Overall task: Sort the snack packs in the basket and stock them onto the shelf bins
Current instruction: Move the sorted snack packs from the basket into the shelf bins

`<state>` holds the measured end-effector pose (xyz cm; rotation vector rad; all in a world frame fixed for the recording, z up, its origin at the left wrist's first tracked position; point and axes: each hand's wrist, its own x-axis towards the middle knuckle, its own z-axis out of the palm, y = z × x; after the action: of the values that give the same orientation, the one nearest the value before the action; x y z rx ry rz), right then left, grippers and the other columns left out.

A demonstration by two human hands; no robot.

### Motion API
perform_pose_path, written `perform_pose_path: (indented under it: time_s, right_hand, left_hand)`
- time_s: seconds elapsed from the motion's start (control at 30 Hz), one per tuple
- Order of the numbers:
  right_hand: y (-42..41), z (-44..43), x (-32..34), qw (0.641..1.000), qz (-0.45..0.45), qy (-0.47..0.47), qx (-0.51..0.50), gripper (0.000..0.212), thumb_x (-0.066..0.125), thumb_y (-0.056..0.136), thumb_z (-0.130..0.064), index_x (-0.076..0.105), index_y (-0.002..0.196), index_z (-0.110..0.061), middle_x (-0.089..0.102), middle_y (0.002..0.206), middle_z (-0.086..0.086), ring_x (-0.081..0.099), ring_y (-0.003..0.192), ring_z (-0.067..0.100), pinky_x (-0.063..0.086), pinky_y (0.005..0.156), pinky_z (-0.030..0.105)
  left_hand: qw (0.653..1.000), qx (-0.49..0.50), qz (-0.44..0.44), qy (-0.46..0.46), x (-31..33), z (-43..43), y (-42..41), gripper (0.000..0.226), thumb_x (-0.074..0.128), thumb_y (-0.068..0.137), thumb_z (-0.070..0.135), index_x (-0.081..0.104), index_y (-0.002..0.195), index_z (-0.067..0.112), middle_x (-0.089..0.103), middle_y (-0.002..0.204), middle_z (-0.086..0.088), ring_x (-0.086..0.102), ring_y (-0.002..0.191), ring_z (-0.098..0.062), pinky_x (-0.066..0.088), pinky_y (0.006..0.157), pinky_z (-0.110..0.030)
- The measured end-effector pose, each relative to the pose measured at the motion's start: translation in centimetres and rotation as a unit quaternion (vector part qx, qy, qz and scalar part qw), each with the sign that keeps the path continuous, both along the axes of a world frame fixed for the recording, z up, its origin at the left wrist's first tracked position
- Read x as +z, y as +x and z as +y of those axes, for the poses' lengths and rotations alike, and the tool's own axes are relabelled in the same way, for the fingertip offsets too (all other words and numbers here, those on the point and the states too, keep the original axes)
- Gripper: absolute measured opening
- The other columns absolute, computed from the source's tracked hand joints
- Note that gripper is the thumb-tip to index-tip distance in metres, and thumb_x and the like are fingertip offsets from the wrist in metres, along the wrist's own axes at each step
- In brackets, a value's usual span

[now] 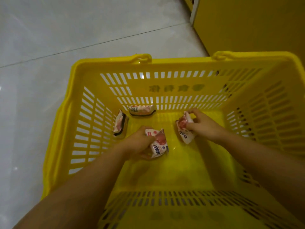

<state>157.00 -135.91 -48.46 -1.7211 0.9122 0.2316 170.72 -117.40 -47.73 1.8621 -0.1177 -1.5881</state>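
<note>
Head view: inside the yellow basket [79, 66], the left hand [137, 142] grips one snack pack [159, 143]; the right hand [201, 124] pinches another pack [185, 128]. Two loose packs [142, 109] lie at the far-left corner.

Dim, yellow-tinted light; soft glare streaks the pale floor [49, 38] upper left — wide-angle bending at the edges, forearms slightly blurred near the camera.

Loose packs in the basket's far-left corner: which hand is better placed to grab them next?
Left, probably. The left hand is nearer the side-wall pack and far-wall pack than the right hand. Both are full: left-held pack, right-held pack.
</note>
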Motion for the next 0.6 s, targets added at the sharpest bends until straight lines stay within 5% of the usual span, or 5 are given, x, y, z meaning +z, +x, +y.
perform_pose_path:
  time_s: [0.07,0.17,0.37,0.5,0.6]
  right_hand:
    - [0.0,-0.3,0.8,0.968,-0.037,0.228,-0.101,0.037,0.049,0.080,0.002,0.054,0.111,-0.016,0.070,0.096,0.014,0.069,0.078,0.025,0.053,0.060,0.031]
    - [-0.4,0.3,1.7,0.925,-0.051,0.361,-0.103,0.032,0.064,0.072,-0.010,0.054,0.103,-0.014,0.073,0.087,0.009,0.071,0.076,0.022,0.056,0.057,0.030]
    - [-0.1,1.6,1.9,0.933,-0.054,0.318,-0.162,0.020,0.063,0.086,-0.008,0.059,0.106,-0.004,0.074,0.089,0.015,0.072,0.074,0.023,0.057,0.057,0.029]
    - [0.4,3.0,2.1,0.946,-0.064,0.265,-0.175,0.028,0.067,0.084,-0.012,0.061,0.108,0.002,0.070,0.104,0.022,0.068,0.097,0.035,0.055,0.088,0.045]
    - [0.7,3.9,2.0,0.952,-0.052,0.249,-0.171,0.034,0.068,0.085,-0.017,0.060,0.111,0.004,0.070,0.106,0.021,0.066,0.100,0.037,0.051,0.093,0.049]
  left_hand:
    - [0.999,0.046,0.028,-0.002,0.3,-0.4,0.0,0.040,0.048,0.097,0.011,0.038,0.131,0.028,0.062,0.098,-0.006,0.066,0.062,-0.014,0.051,0.046,-0.028]
    - [0.997,0.061,0.036,-0.017,0.9,-0.6,-0.1,0.046,0.049,0.094,0.006,0.038,0.133,0.027,0.065,0.099,-0.008,0.066,0.058,-0.010,0.048,0.045,-0.023]
    - [0.997,0.031,-0.039,-0.065,1.2,-0.5,-0.1,0.032,0.057,0.096,0.016,0.054,0.127,0.010,0.070,0.094,-0.002,0.068,0.064,-0.005,0.049,0.050,-0.018]
    - [0.988,0.102,0.001,-0.118,1.3,-1.2,-0.8,0.020,0.057,0.094,0.010,0.059,0.113,0.005,0.071,0.088,-0.005,0.070,0.062,-0.010,0.052,0.048,-0.020]
    - [0.984,0.123,0.019,-0.125,1.5,-1.6,-1.2,0.014,0.055,0.096,0.010,0.059,0.109,0.010,0.072,0.087,-0.003,0.071,0.065,-0.010,0.052,0.049,-0.020]
